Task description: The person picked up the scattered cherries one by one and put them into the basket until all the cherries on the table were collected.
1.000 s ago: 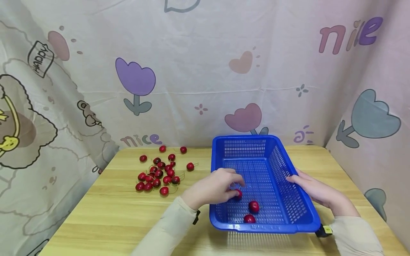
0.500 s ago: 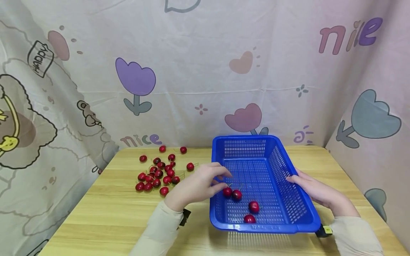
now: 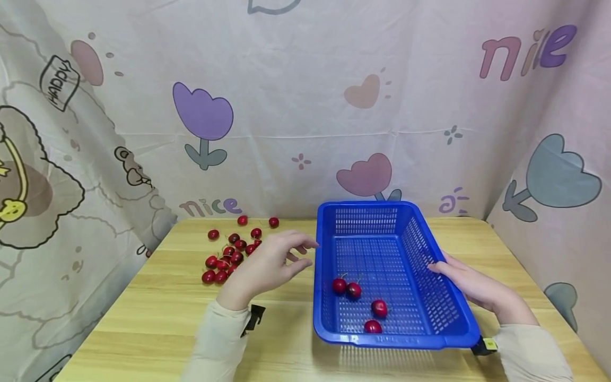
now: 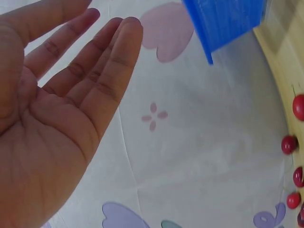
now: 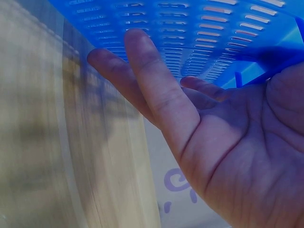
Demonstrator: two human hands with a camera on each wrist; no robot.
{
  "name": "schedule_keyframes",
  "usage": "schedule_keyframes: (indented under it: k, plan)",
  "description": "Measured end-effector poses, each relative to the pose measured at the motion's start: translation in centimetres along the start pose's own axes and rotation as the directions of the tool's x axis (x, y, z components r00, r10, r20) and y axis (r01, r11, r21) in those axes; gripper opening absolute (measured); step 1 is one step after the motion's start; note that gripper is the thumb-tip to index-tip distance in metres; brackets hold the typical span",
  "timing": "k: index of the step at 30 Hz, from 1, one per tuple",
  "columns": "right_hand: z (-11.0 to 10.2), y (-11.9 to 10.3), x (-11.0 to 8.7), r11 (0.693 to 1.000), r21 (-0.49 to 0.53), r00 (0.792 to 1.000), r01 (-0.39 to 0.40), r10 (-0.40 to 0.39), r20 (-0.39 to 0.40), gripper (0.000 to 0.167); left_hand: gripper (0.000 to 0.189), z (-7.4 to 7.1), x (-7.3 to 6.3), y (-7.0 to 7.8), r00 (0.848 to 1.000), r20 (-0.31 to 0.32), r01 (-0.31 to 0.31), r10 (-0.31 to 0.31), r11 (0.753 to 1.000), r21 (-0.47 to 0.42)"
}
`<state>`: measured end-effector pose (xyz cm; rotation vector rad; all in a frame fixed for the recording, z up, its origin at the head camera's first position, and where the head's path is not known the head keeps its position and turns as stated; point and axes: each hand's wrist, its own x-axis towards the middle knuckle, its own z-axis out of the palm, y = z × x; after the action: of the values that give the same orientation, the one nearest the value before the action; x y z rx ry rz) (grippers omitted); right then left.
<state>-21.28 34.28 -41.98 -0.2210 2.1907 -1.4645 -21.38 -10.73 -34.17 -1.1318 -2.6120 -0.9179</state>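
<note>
My left hand [image 3: 267, 265] is in the air between the basket and the loose cherries, its fingers loosely bent and nothing in them. In the left wrist view its palm [image 4: 47, 137] is bare. My right hand [image 3: 479, 284] holds the right side of a blue plastic basket [image 3: 396, 339], thumb over the rim. The right wrist view shows its fingers [image 5: 161, 90] against the slotted outside wall. Several red cherries lie inside the basket toward its near end, one a stemmed dark cherry [image 3: 354, 291]. Left of the basket, more cherries [image 3: 223, 263] are spread, partly hidden by my left hand.
The wooden table [image 3: 143, 329] ends at a printed cloth backdrop [image 3: 267, 106], with cloth on both sides as well. Two stray cherries lie near the back edge, including one cherry [image 3: 273, 223] apart from the pile. A shadow shows under the basket's near end.
My left hand has let go of a cherry in the basket and moved left, out over the rim. The right hand and the basket stay in place.
</note>
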Motion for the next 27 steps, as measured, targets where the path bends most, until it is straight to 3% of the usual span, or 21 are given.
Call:
schedule_keyframes:
  k: [9, 12, 15, 18, 25, 27]
  plan:
    - [0.0, 0.0, 0.0, 1.0, 0.007, 0.999, 0.022, -0.022, 0.029, 0.081, 0.032, -1.7, -1.7, -1.4, 0.987, -0.008, 0.159, -0.159, 0.985, 0.06]
    - [-0.1, 0.1, 0.0, 1.0, 0.007, 0.999, 0.023, -0.023, 0.031, 0.081, 0.03, -1.9, -2.2, -2.0, 0.976, -0.006, 0.216, -0.217, 0.967, 0.135]
    - [-0.2, 0.2, -0.1, 1.0, 0.002, 1.0, 0.018, -0.019, 0.024, 0.08, 0.029, -2.0, -2.5, -2.7, 0.947, -0.005, 0.313, -0.32, 0.923, 0.224]
    - [-0.2, 0.3, -0.1, 1.0, 0.004, 0.999, 0.023, -0.023, 0.025, 0.08, 0.031, -2.0, -2.8, -3.6, 0.903, 0.007, 0.411, -0.429, 0.87, 0.273]
    - [-0.1, 0.3, 0.0, 1.0, -0.005, 1.0, 0.018, -0.018, 0.019, 0.081, 0.035, -1.9, -3.5, -6.2, 0.837, 0.044, 0.514, -0.546, 0.811, 0.28]
    - [-0.1, 0.2, 0.1, 1.0, -0.005, 1.0, 0.02, -0.02, 0.021, 0.081, 0.033, -1.9, -3.7, -6.9, 0.826, 0.045, 0.53, -0.562, 0.801, 0.28]
